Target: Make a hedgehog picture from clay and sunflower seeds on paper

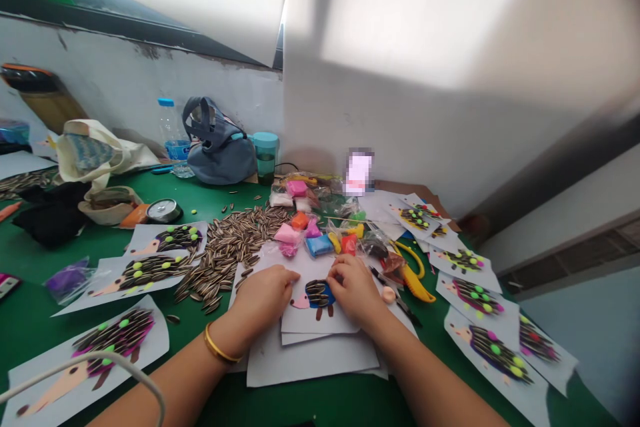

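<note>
A hedgehog picture [316, 293] lies in front of me on a white sheet [305, 327], with a blue clay body, pink face and brown feet. Striped sunflower seeds cover the left part of its body. My right hand [354, 288] is at the body's right side, thumb and fingers pinched together; whatever is between the tips is hidden. My left hand [265, 295], with a gold bangle [218, 344] on the wrist, rests at the sheet's left edge. Its fingers are curled and pressed together, and their contents cannot be made out.
Loose sunflower seeds [225, 250] are heaped at left. Bagged coloured clay [320, 245], yellow-handled scissors [417, 283] and a phone [359, 173] are beyond my hands. Seeded hedgehog pictures flank both sides [113, 347] [495, 353]. A blue bag [220, 157] and cup [265, 159] stand behind.
</note>
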Demonstrator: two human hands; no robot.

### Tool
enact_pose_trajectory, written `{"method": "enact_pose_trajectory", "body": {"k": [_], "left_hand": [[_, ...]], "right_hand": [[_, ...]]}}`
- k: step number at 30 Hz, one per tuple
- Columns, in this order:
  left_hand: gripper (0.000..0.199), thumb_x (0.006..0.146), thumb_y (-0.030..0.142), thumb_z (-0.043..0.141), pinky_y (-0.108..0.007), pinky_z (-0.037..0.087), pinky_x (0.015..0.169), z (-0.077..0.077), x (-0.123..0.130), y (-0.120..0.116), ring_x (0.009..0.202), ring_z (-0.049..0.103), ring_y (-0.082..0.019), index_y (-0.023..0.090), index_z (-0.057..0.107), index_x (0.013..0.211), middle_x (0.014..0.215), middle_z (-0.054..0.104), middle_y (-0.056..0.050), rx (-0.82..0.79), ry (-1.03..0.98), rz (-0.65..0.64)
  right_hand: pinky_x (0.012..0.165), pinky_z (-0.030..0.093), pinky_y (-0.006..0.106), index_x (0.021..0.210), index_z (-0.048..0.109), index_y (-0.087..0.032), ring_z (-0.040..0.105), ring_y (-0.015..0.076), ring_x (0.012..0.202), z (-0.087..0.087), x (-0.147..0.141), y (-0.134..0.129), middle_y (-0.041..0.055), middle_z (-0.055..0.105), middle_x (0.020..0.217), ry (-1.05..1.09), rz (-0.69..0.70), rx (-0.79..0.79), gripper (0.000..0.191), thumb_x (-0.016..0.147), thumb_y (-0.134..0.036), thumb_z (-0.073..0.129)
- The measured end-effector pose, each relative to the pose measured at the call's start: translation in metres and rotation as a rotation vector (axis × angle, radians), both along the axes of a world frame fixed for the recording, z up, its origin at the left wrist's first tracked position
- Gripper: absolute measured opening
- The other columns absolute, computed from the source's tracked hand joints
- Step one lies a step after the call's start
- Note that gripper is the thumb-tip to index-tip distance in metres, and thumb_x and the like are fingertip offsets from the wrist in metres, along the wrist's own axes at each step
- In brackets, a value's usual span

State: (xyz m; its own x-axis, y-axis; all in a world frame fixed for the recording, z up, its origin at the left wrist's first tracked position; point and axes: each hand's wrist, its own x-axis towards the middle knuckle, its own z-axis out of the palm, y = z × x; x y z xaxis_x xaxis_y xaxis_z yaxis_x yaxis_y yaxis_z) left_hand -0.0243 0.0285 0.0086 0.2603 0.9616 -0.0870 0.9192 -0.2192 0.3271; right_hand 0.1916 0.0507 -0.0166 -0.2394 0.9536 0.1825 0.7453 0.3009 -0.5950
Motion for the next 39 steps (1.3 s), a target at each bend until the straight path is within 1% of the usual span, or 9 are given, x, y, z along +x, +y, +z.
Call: {"method": "enact_pose_trajectory", "body": {"k": [9,11,13,16,18,21,27,33,39], "left_hand": [[0.037,0.089,0.020,0.049,-0.034,0.047,0.088,-0.002,-0.004,0.002,0.104,0.066,-0.026,0.025,0.072,0.119,0.114,0.073,-0.008,-0.037,-0.111,0.051],[0.034,0.090,0.024,0.051,-0.035,0.046,0.090,-0.001,-0.004,0.003,0.106,0.063,-0.026,0.023,0.072,0.117,0.115,0.072,-0.009,-0.029,-0.269,0.094],[0.034,0.092,0.035,0.051,-0.031,0.048,0.080,0.003,-0.003,0.002,0.095,0.063,-0.023,0.020,0.072,0.114,0.105,0.071,-0.009,-0.078,-0.562,0.147],[0.052,0.094,0.057,0.043,-0.020,0.031,0.046,0.014,0.001,-0.003,0.052,0.043,-0.010,0.016,0.067,0.115,0.077,0.059,-0.002,-0.436,-1.157,0.286],[0.056,0.092,0.063,0.045,-0.017,0.016,0.041,0.021,0.005,-0.008,0.046,0.028,-0.005,0.014,0.065,0.112,0.077,0.053,0.000,-0.730,-1.432,0.334],[0.055,0.091,0.063,0.049,-0.016,0.009,0.042,0.024,0.012,-0.016,0.047,0.025,-0.004,0.012,0.066,0.104,0.076,0.050,-0.001,-0.913,-1.605,0.359],[0.058,0.084,0.068,0.056,-0.018,0.007,0.044,0.022,0.022,-0.027,0.048,0.022,-0.004,0.012,0.066,0.093,0.069,0.046,0.002,-0.951,-1.558,0.260],[0.051,0.083,0.066,0.059,-0.022,0.009,0.046,0.028,0.022,-0.030,0.050,0.021,-0.007,0.015,0.059,0.082,0.059,0.037,0.006,-0.880,-1.426,0.169],[0.045,0.081,0.060,0.067,-0.025,0.011,0.046,0.021,0.021,-0.029,0.049,0.018,-0.008,0.018,0.055,0.076,0.054,0.031,0.010,-0.769,-1.238,0.098]], "right_hand": [[0.089,0.042,0.039,0.077,0.072,-0.023,0.058,0.0234,0.096,0.000,0.005,-0.002,0.0051,0.065,0.095,-0.023,0.033,0.053,0.016,0.085,-0.013,0.061],[0.090,0.043,0.040,0.086,0.073,-0.022,0.058,0.0241,0.099,-0.001,0.008,-0.003,0.0065,0.065,0.099,0.004,0.041,0.099,0.017,0.086,-0.013,0.059],[0.091,0.044,0.041,0.093,0.073,-0.021,0.057,0.0249,0.101,0.001,0.010,-0.005,0.0081,0.064,0.102,0.051,0.036,0.153,0.018,0.087,-0.014,0.057],[0.090,0.046,0.041,0.102,0.071,-0.021,0.057,0.0248,0.101,0.011,0.006,-0.016,0.0091,0.061,0.103,0.154,0.066,0.232,0.020,0.090,-0.019,0.055],[0.086,0.048,0.039,0.105,0.070,-0.022,0.057,0.0237,0.098,0.019,-0.001,-0.026,0.0084,0.060,0.101,0.215,0.126,0.277,0.020,0.093,-0.023,0.054],[0.084,0.048,0.038,0.108,0.070,-0.025,0.057,0.0221,0.095,0.032,-0.013,-0.042,0.0071,0.061,0.099,0.238,0.251,0.297,0.023,0.095,-0.022,0.052],[0.082,0.046,0.040,0.096,0.073,-0.027,0.057,0.0235,0.092,0.039,-0.024,-0.052,0.0056,0.064,0.094,0.178,0.345,0.250,0.011,0.087,-0.033,0.070],[0.082,0.047,0.039,0.092,0.068,-0.025,0.057,0.0219,0.092,0.037,-0.016,-0.050,0.0064,0.064,0.095,0.285,0.352,0.266,0.016,0.096,-0.025,0.053],[0.073,0.046,0.034,0.085,0.063,-0.023,0.058,0.0197,0.080,0.035,-0.012,-0.050,0.0036,0.061,0.080,0.368,0.288,0.228,0.022,0.100,-0.032,0.048]]}}
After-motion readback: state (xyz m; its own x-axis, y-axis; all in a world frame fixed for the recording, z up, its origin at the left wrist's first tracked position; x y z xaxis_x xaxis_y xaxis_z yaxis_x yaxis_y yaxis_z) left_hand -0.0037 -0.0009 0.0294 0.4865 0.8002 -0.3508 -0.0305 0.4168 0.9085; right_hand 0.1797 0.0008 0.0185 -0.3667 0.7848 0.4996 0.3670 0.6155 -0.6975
